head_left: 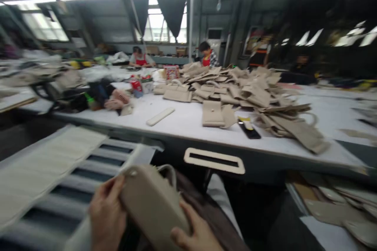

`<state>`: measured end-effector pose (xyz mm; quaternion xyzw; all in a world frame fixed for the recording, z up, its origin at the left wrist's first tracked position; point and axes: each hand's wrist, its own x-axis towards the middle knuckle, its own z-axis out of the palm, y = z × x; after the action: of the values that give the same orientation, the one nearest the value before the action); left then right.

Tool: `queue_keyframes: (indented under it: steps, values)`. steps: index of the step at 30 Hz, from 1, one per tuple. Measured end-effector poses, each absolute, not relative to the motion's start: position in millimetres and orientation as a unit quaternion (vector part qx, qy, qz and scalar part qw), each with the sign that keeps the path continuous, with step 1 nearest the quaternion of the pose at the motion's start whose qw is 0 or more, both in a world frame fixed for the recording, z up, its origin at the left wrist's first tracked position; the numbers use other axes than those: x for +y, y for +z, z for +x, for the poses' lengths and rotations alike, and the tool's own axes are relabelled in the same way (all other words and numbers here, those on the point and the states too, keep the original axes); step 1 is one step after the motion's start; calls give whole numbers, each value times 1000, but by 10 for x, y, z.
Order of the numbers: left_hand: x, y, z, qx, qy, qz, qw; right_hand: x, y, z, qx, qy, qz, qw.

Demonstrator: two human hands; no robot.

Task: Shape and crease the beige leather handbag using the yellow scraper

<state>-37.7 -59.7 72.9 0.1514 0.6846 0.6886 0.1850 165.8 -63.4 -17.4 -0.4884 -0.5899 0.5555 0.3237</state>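
Observation:
A taupe handbag (151, 204) is held over my lap, its long smooth side tilted up towards me. A pale curved handle (171, 174) sticks out behind its far edge. My left hand (107, 211) grips the upper left end, thumb and fingers closed on the edge near a small round stud. On the lower right side, my right hand (197, 229) holds the bag with thumb and fingers apart around its edge. Both hands are slightly blurred, and the bag's lower end runs out of view.
A white worktable (188, 125) stands ahead, bearing a heap of taupe bag pieces (235, 86), a flat pale bar (160, 116) and a black phone-like object (249, 128). A slatted rack (85, 180) is at left, stacked panels (330, 204) at right. People work behind.

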Motion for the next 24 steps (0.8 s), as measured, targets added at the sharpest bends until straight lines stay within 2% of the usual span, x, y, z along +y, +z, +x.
queue_keyframes:
  steps: [3, 6, 12, 16, 20, 24]
  values:
    - [-774, 514, -417, 609, 752, 122, 221, -667, -218, 1833, -427, 706, -470, 313]
    - [-873, 455, -440, 637, 713, 190, 222, -691, -202, 1850, -327, 752, -496, 288]
    - [-1104, 630, -754, 699, 507, 423, 274, -612, -132, 1944, -392, 664, -561, 302]
    - [-1239, 640, -875, 704, 510, 421, 259, -541, 49, 1975, -438, 616, -570, 323]
    - [-1505, 683, -866, 715, 526, 348, 302, -448, 347, 1881, -480, 569, -558, 367]
    - [-1775, 656, -700, 698, 452, 408, 376, -286, 659, 1698, -486, 577, -513, 410]
